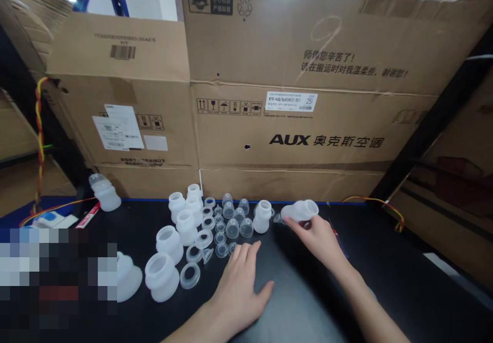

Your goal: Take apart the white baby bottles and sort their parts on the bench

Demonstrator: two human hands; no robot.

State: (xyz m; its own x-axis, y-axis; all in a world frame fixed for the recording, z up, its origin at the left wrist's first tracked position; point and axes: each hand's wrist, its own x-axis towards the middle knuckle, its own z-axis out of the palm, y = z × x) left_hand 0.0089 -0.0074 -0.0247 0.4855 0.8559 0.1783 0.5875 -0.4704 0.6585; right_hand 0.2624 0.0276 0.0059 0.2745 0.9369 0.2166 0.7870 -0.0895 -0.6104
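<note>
My right hand (314,237) holds a translucent white silicone bottle (300,210) lying on its side, low over the black table (308,302). My left hand (241,276) rests flat on the table with fingers spread, its fingertips next to a group of small clear caps (231,227) and clear rings (190,275). Several upright white silicone bottles (169,243) stand to the left of that hand. One more bottle (263,216) stands just left of the held one.
Large cardboard boxes (292,127) form a wall along the table's back edge. A lone bottle (103,191) stands at the far left near a red marker (88,215) and coloured wires (38,127). A blurred patch covers the lower left corner.
</note>
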